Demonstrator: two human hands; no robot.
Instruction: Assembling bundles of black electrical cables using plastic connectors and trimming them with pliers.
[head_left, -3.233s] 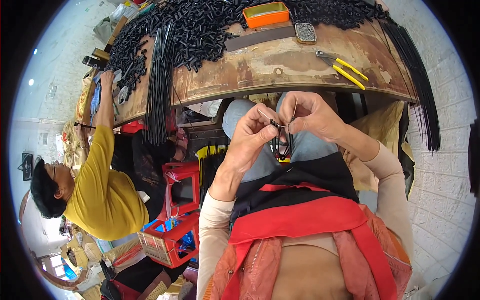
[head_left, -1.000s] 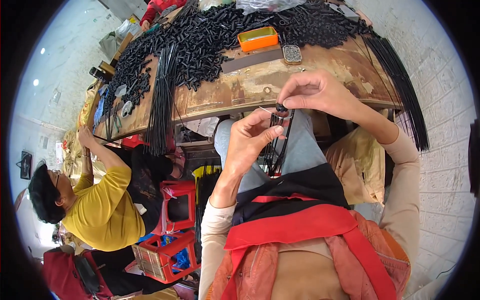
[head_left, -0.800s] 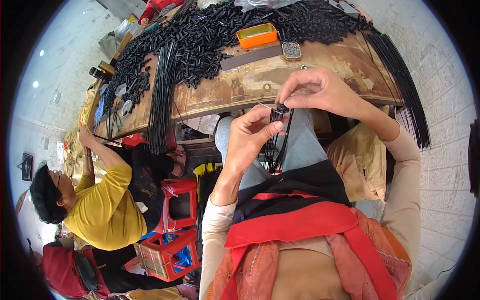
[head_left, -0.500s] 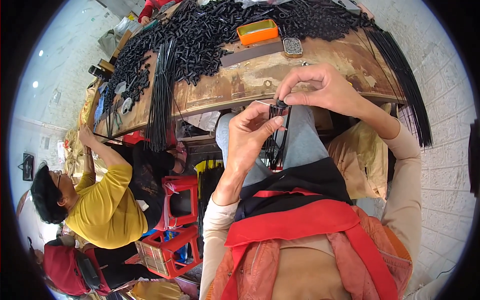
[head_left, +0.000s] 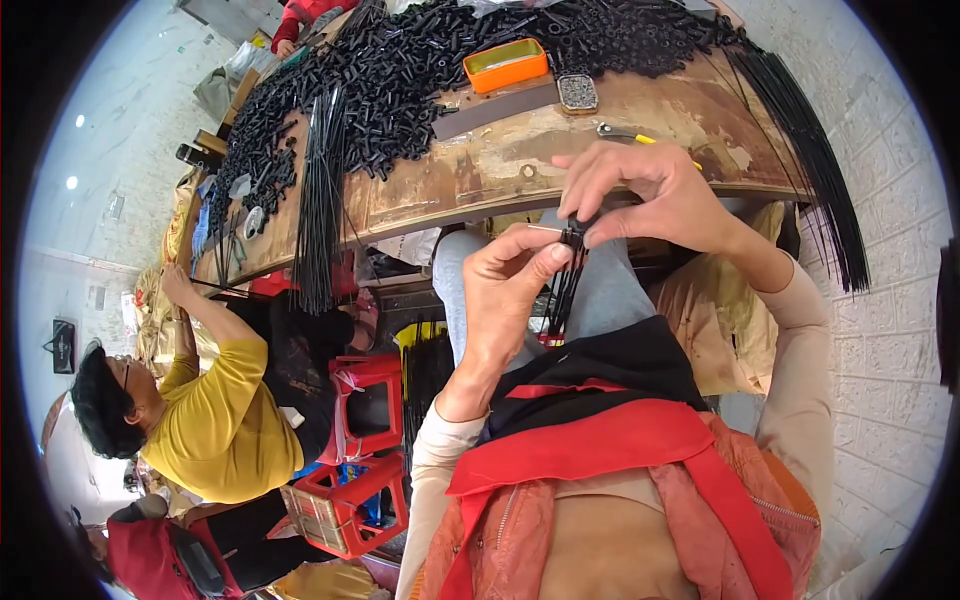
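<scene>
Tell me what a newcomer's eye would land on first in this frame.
Centre frame, the left hand and right hand pinch a bundle of thin black rods over the lap. Behind them, a worn wooden table carries heaps of small black parts and an orange tray.

Worn wooden workbench point(head_left: 480, 180); white brick wall point(head_left: 880, 330) at right; red plastic stools point(head_left: 365, 400) below
</scene>
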